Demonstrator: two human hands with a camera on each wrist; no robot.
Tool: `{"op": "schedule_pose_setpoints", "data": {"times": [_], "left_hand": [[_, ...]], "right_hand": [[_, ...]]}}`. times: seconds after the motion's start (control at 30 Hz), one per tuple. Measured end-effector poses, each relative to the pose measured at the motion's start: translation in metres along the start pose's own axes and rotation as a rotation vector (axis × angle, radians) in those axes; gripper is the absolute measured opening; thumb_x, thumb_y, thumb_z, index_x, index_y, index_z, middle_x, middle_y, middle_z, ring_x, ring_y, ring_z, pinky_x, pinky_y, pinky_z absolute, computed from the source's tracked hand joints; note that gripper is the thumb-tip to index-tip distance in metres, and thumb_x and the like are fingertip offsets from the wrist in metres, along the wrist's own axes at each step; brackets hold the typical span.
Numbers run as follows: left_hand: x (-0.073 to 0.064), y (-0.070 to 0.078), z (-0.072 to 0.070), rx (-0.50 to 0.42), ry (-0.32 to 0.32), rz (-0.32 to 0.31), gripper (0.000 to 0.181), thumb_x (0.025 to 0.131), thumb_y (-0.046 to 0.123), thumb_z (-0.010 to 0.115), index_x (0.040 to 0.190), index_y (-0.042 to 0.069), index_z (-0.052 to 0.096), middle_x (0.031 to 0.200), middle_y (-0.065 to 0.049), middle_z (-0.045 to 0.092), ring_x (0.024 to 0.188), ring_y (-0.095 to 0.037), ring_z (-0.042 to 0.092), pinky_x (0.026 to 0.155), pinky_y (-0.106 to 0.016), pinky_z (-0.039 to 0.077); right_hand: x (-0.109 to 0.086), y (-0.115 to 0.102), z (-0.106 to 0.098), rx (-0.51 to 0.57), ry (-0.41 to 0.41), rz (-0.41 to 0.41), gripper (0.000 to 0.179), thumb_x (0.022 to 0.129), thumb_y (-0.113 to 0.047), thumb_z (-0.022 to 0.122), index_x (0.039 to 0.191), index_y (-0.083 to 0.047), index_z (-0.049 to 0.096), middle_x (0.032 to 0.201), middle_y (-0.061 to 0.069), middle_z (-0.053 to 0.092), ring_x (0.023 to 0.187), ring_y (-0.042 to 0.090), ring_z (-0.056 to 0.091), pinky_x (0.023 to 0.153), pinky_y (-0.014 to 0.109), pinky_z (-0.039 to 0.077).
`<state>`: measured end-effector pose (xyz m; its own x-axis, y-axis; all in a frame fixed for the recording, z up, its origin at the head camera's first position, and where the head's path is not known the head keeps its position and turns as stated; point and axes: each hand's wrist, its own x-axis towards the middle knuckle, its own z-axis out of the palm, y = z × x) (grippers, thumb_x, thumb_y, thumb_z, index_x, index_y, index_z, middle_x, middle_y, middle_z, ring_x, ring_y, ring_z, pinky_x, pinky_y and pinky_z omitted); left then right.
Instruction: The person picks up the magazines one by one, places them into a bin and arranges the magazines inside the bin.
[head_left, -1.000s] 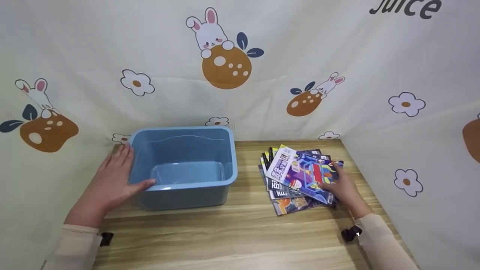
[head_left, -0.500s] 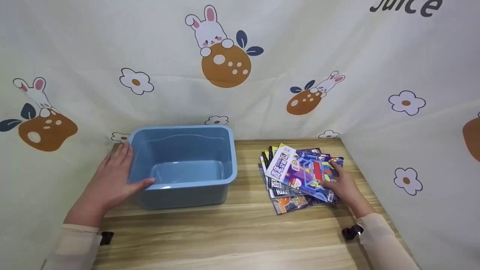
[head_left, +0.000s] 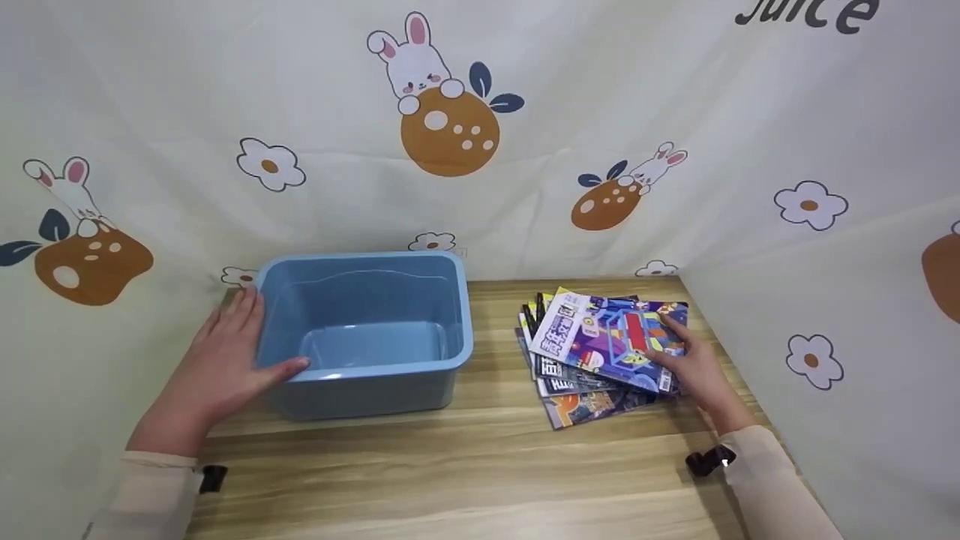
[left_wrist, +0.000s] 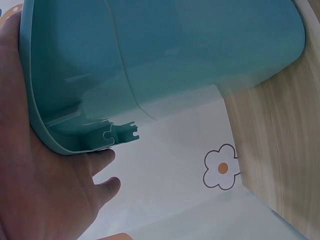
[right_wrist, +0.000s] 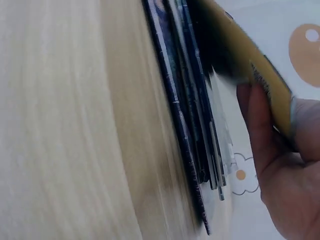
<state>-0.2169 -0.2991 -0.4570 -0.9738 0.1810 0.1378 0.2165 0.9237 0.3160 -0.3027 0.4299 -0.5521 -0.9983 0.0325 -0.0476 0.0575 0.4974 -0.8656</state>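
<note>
Your left hand (head_left: 214, 360) rests against the blue tub (head_left: 382, 396) just to its right, fingers straight along the outside, thumb across the near rim. Beyond that, on the desk (head_left: 450, 472), magazines (head_left: 574, 407) lie fanned beside your right hand (head_left: 701, 379). Pinched there, the top magazine (head_left: 600, 337) has swung slightly away from you, so it seems to be parting from the pile. Only the right wrist view shows your fingers (right_wrist: 259, 120) beneath its raised edge.

One tub (head_left: 367, 394), two hands (head_left: 217, 367) (head_left: 697, 373), at least four magazines (head_left: 592, 334)
</note>
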Motion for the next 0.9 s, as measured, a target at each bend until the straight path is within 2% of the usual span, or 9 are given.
{"op": "schedule_pose_setpoints", "data": {"times": [0.13,0.33,0.47,0.63,0.9], "left_hand": [[0.001,0.0,0.001,0.006,-0.005,-0.004,0.127,0.097,0.079,0.063,0.172,-0.009,0.01,0.181,-0.032,0.004,0.167,-0.053,0.002,0.13,-0.077,0.009],[0.001,0.0,0.002,0.01,-0.007,-0.008,0.129,0.096,0.081,0.062,0.172,-0.009,0.01,0.18,-0.033,0.006,0.167,-0.053,0.003,0.13,-0.077,0.01],[0.001,0.0,0.001,0.011,-0.016,-0.009,0.129,0.096,0.08,0.062,0.172,-0.01,0.009,0.18,-0.033,0.005,0.167,-0.054,0.003,0.13,-0.077,0.01],[0.0,0.0,0.0,0.018,-0.028,-0.003,0.128,0.097,0.078,0.063,0.171,-0.012,0.01,0.179,-0.035,0.006,0.167,-0.054,0.005,0.13,-0.077,0.011],[0.0,0.0,-0.001,0.012,-0.013,-0.011,0.128,0.097,0.079,0.063,0.171,-0.011,0.011,0.18,-0.034,0.006,0.167,-0.054,0.004,0.129,-0.078,0.011]], "right_hand": [[-0.002,-0.001,-0.002,0.075,0.0,0.077,0.093,0.103,-0.031,0.083,0.178,-0.03,0.028,0.173,0.032,0.032,0.131,0.034,0.056,0.089,0.019,0.057],[0.001,-0.005,-0.001,0.197,0.002,0.135,0.093,0.103,-0.026,0.084,0.177,-0.032,0.028,0.175,0.029,0.03,0.122,0.023,0.062,0.089,0.021,0.06],[0.003,-0.009,0.002,0.299,-0.013,0.126,0.092,0.104,-0.02,0.081,0.177,-0.032,0.027,0.177,0.026,0.024,0.117,0.017,0.064,0.089,0.024,0.062],[0.004,-0.018,0.004,0.459,-0.043,0.101,0.089,0.106,-0.009,0.076,0.178,-0.03,0.027,0.174,0.027,0.026,0.109,0.017,0.074,0.091,0.031,0.066],[0.005,-0.035,0.004,0.48,-0.03,0.112,0.089,0.105,-0.009,0.078,0.177,-0.031,0.03,0.175,0.027,0.025,0.109,0.014,0.073,0.092,0.03,0.065]]}}
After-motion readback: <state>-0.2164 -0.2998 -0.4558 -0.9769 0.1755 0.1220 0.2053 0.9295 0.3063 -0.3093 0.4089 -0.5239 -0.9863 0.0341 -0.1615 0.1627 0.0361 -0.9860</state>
